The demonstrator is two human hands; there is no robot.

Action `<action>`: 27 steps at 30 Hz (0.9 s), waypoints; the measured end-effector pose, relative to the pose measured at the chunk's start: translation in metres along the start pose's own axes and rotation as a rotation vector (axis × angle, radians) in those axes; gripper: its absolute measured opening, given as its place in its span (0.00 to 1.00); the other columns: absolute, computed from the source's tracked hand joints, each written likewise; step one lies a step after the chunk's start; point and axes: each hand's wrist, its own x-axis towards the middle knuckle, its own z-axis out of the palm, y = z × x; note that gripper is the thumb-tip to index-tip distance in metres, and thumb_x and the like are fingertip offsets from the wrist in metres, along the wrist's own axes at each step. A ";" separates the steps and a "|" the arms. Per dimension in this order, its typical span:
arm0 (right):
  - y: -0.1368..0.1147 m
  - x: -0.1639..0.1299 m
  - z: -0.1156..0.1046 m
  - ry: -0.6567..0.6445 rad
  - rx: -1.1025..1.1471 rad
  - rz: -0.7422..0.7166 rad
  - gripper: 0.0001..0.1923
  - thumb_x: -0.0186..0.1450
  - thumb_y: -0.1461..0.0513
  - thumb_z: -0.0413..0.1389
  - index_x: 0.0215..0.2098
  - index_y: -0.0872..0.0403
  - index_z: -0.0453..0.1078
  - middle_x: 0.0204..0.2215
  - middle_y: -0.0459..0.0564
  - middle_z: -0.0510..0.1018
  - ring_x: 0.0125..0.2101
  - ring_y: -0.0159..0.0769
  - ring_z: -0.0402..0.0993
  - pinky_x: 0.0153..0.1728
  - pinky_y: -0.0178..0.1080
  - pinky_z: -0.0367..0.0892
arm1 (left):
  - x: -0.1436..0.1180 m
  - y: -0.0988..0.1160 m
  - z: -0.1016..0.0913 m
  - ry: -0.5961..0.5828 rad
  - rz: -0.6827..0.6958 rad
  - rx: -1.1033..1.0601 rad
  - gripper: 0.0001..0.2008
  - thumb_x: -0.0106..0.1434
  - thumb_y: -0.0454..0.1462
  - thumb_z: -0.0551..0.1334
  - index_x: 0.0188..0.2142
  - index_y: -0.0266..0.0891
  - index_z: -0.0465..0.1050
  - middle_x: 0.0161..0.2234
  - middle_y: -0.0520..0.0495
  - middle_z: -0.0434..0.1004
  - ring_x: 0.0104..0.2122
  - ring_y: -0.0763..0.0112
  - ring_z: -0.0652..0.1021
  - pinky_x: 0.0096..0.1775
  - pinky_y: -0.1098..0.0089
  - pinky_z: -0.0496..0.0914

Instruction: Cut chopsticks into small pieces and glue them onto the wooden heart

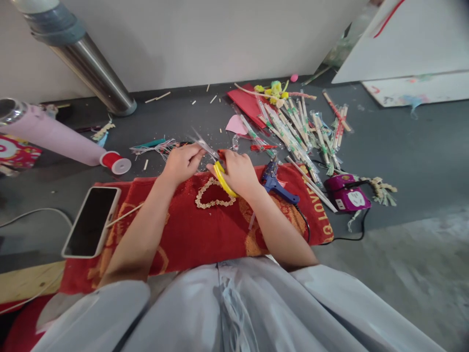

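My right hand point(240, 172) is closed around a pair of scissors with yellow handles point(223, 180); their blades point up and left, spread apart. Close by, at the blades, my left hand point(182, 162) pinches with thumb and finger, but what sits in that pinch is too small to make out. Below both hands, on a red towel point(190, 234), lies a heart-shaped outline of small pale pieces point(200, 199). A blue glue gun point(273, 180) rests at the towel's right, beside my right forearm.
Several wrapped chopsticks point(289, 127) lie right of centre near a red envelope point(249, 105). A purple box point(346, 193) stands at the right. Leftward are a phone point(91, 222), a red spool point(115, 162), a pink tumbler point(54, 129) and a metal post point(95, 68).
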 end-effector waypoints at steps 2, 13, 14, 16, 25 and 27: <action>-0.001 -0.001 -0.002 -0.004 0.017 0.018 0.36 0.69 0.40 0.37 0.46 0.62 0.67 0.40 0.60 0.79 0.42 0.47 0.76 0.45 0.44 0.60 | 0.000 0.000 -0.002 -0.003 -0.010 -0.005 0.19 0.69 0.45 0.47 0.25 0.42 0.62 0.27 0.47 0.75 0.29 0.68 0.75 0.34 0.69 0.67; 0.005 -0.001 0.000 0.092 0.037 0.106 0.38 0.67 0.38 0.40 0.49 0.62 0.67 0.41 0.62 0.79 0.43 0.49 0.76 0.45 0.46 0.61 | 0.005 -0.009 -0.002 -0.075 -0.229 -0.118 0.15 0.66 0.41 0.50 0.35 0.39 0.74 0.25 0.50 0.76 0.24 0.72 0.70 0.31 0.71 0.64; 0.005 -0.001 0.000 0.092 0.040 0.107 0.38 0.67 0.38 0.40 0.49 0.62 0.67 0.41 0.62 0.79 0.42 0.49 0.76 0.45 0.46 0.61 | 0.005 -0.009 -0.002 -0.086 -0.239 -0.109 0.15 0.65 0.41 0.51 0.34 0.38 0.74 0.26 0.49 0.76 0.24 0.72 0.71 0.31 0.70 0.64; 0.005 -0.001 0.000 0.084 0.041 0.113 0.37 0.67 0.38 0.40 0.49 0.62 0.67 0.41 0.62 0.78 0.42 0.49 0.76 0.45 0.46 0.61 | 0.005 -0.009 -0.001 -0.116 -0.258 -0.080 0.14 0.64 0.41 0.52 0.33 0.37 0.74 0.27 0.47 0.76 0.25 0.71 0.70 0.30 0.70 0.63; 0.003 -0.002 0.000 0.074 0.035 0.125 0.35 0.69 0.41 0.40 0.49 0.64 0.67 0.41 0.62 0.78 0.43 0.50 0.76 0.45 0.47 0.61 | 0.005 -0.015 0.000 -0.172 -0.430 0.092 0.11 0.63 0.39 0.52 0.31 0.41 0.71 0.30 0.44 0.76 0.29 0.64 0.72 0.34 0.66 0.64; 0.003 -0.002 0.000 0.083 0.028 0.129 0.36 0.69 0.41 0.40 0.49 0.64 0.67 0.40 0.63 0.78 0.42 0.51 0.76 0.45 0.47 0.61 | 0.003 -0.024 0.001 -0.128 -0.467 0.167 0.10 0.63 0.40 0.53 0.29 0.41 0.69 0.28 0.44 0.75 0.28 0.64 0.71 0.33 0.65 0.64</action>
